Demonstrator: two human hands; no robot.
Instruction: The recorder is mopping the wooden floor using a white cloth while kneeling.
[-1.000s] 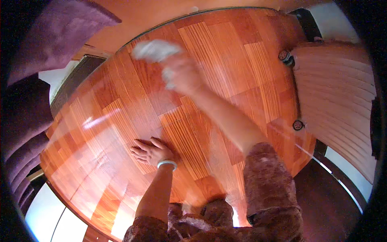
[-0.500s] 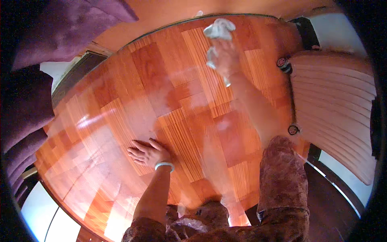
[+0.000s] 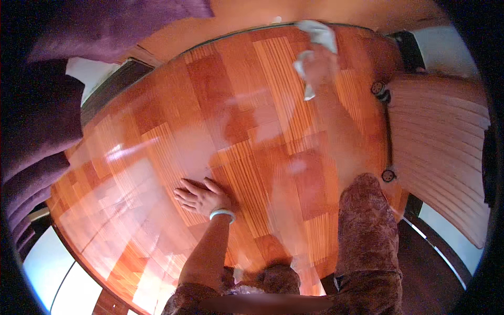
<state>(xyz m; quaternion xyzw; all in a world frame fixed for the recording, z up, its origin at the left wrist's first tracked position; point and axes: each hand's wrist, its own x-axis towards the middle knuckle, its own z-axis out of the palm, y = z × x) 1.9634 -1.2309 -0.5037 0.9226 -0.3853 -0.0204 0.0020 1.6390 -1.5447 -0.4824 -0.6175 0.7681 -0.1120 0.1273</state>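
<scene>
My left hand [image 3: 203, 197] lies flat on the glossy wooden floor [image 3: 210, 126], fingers spread, with nothing in it. A pale bracelet [image 3: 222, 214] circles that wrist. Stretched far forward, my right hand [image 3: 321, 65] presses a white cloth [image 3: 318, 32] against the boards near the far wall. Its fingers are smeared by motion, and the cloth sticks out in front of the hand and along its left side. Brown plush sleeves cover both upper arms.
On the right lies a pinkish ribbed suitcase [image 3: 436, 131] with small black wheels [image 3: 388, 175] toward me. Purple fabric [image 3: 42, 115] hangs in folds at the left. An orange-tan surface [image 3: 236, 18] borders the floor's far edge.
My right hand and the cloth have shifted to the right along the floor's far edge. The whole view has also slid slightly; my left hand stays planted on the floor.
</scene>
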